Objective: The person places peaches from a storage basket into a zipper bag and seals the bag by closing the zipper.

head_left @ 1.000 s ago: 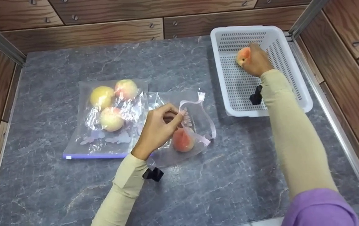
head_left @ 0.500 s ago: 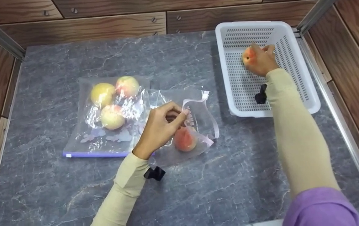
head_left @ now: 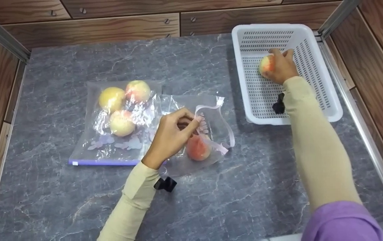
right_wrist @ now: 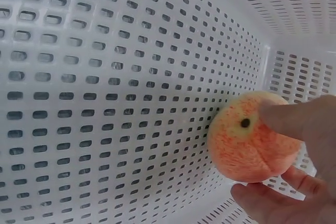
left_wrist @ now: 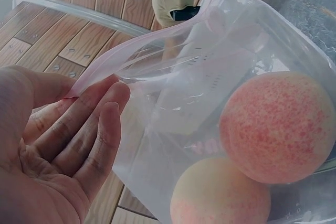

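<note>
My left hand pinches the pink-edged mouth of a clear zip bag between thumb and fingers. In the left wrist view the bag's mouth gapes, and two pinkish peaches show through the plastic; the head view shows one red peach, the hand covering part of the bag. Inside the white basket, my right hand holds a yellow-orange peach. The right wrist view has this peach low against the perforated floor, with thumb above and fingers curled beneath it.
Left of the open bag lies a second clear bag with a purple zip, holding three yellowish peaches. The grey marble-patterned table is bordered by wood-patterned panels and a metal rail at right.
My right hand has turned the peach within the basket, so its dark stem spot no longer faces the head camera. The left hand keeps its pinch on the bag; the head view has shifted slightly.
</note>
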The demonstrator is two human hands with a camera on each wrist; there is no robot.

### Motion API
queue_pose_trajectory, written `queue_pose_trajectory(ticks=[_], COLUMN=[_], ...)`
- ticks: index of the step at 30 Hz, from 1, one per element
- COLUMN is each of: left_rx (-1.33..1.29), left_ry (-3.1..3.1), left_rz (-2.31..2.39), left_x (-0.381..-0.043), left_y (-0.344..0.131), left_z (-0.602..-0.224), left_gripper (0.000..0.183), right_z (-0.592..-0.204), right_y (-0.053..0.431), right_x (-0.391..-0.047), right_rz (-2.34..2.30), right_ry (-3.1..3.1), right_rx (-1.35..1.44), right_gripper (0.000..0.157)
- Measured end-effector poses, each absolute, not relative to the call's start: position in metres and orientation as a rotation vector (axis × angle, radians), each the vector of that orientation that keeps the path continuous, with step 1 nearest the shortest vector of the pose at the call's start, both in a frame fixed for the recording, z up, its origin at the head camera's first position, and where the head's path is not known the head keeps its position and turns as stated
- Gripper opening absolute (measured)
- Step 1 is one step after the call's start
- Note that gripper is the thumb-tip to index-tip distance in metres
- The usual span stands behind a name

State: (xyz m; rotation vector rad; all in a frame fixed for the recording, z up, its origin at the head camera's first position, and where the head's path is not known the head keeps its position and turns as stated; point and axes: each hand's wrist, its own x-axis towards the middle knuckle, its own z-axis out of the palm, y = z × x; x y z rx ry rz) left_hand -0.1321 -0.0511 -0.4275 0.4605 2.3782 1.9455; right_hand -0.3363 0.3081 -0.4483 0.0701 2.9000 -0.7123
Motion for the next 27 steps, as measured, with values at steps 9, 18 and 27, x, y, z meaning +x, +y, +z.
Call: queue_pose_trajectory(ticks=[9,18,27], left_rx=[0.458,0.459,0.421], left_ry=[2.367,2.359,2.355], left_rz=[1.960,1.981,1.991], left_x=[-0.131,-0.132,-0.132], left_y=[-0.051,-0.052,-0.052], left_z=[-0.428,-0.428,-0.430], left_gripper=[0.011,0.012,0.012], right_z=[-0.451,-0.449,-0.437], right_y=[0.311,0.314,0.314], right_x=[-0.333,-0.324,-0.317], right_rz=[-0.688,-0.707,-0.840], right_ry=[2.812,2.837,2.899], right_rx=[0.030,0.016,0.086], right_gripper=[0.074,0.083,0.082])
